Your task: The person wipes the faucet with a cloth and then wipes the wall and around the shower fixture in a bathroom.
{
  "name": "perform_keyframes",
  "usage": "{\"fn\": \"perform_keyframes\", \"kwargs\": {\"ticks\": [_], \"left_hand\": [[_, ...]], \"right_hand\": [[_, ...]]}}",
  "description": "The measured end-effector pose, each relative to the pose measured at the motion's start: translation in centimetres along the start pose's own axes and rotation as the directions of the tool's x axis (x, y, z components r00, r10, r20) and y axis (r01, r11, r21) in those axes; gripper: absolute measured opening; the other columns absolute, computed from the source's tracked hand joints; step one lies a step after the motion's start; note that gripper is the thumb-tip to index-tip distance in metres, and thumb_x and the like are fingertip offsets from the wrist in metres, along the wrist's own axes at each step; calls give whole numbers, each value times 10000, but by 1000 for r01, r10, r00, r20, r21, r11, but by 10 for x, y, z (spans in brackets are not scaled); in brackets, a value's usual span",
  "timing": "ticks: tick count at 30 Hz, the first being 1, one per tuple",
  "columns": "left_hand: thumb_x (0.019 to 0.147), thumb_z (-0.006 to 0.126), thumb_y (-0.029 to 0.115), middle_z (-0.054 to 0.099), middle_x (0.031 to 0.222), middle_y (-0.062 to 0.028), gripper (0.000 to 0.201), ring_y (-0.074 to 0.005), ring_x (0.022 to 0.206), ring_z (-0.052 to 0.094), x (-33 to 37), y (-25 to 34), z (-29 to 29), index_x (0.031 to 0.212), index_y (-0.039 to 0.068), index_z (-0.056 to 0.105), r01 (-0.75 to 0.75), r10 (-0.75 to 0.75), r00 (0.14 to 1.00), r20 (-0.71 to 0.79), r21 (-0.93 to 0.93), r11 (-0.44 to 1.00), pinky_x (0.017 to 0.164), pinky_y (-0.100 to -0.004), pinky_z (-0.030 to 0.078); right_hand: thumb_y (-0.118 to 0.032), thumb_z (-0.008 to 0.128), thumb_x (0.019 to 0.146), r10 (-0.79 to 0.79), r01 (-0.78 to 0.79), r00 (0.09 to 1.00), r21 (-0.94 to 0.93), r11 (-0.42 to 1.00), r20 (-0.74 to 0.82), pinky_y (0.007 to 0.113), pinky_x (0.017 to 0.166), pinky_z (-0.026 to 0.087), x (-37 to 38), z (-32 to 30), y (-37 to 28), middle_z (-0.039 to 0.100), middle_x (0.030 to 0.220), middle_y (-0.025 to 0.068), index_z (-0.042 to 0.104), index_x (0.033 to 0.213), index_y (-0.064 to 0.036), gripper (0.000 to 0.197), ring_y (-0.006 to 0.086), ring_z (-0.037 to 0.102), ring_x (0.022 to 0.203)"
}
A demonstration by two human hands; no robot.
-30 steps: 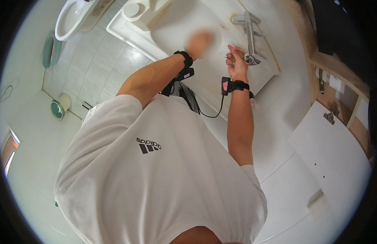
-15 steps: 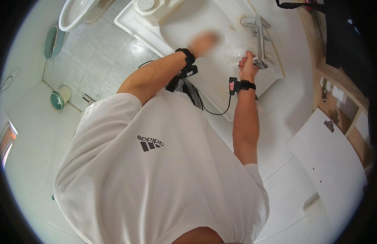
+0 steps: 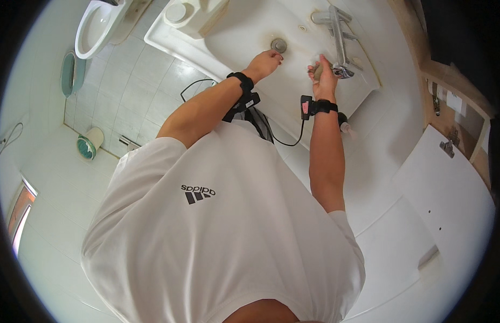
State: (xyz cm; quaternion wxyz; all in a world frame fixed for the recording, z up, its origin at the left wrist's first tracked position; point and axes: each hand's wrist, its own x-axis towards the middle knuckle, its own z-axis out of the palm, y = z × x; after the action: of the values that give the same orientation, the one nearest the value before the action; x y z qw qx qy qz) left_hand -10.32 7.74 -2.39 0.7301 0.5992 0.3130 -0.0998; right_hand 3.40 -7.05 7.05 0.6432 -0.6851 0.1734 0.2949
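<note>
My left hand [image 3: 264, 64] is over the white sink basin [image 3: 244, 32], its fingers bent together beside the round metal drain [image 3: 278, 45]. Whatever its fingertips hold, if anything, is too small to make out. Just below the spout of the chrome faucet [image 3: 340, 40], my right hand [image 3: 326, 82] is closed around a small olive-brown lump [image 3: 318, 71], partly hidden by the fingers. I cannot tell whether water is running over it. Both wrists carry black straps with small boxes and a cable.
A white cistern-like block with a round knob [image 3: 176, 13] sits on the sink's left end. Further left are a second white basin [image 3: 96, 27], a green-lined bin [image 3: 90, 142] and a teal tub [image 3: 73, 74]. At right, a white cabinet door [image 3: 444, 188] hangs open beside wooden shelves.
My left hand, smeared by motion over the drain before, has drawn back toward me, so the drain now shows. In my right hand the olive-brown lump has come into sight.
</note>
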Motion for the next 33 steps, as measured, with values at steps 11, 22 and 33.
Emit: {"fn": "perform_keyframes", "kwargs": {"ticks": [11,22,33], "left_hand": [[880,755,308,637,1231,-105,544,-199,1067,646,43,16,85,1312,28,579,-164,262,919,295,-319,933,853,-349,595],[922,679,98,610,1198,-98,381,-218,1101,643,17,57,47,1248,-3,510,-34,179,953,245,-499,866,936,-345,592],[971,668,164,584,1290,-81,460,-198,1137,632,8,69,-5,1369,15,494,76,129,936,327,-548,833,973,-358,577]], "right_hand": [[-263,683,962,-54,46,992,65,997,113,346,948,491,-10,-42,5,659,1168,74,616,1220,-42,346,193,632,1071],[-200,745,919,28,-33,998,-85,996,-61,397,837,523,-25,-53,-8,658,1171,105,601,1188,-29,349,236,661,1013],[-5,696,920,-81,65,972,79,995,222,414,866,561,-3,-37,-18,646,1126,89,573,1136,-47,252,242,669,991]]}}
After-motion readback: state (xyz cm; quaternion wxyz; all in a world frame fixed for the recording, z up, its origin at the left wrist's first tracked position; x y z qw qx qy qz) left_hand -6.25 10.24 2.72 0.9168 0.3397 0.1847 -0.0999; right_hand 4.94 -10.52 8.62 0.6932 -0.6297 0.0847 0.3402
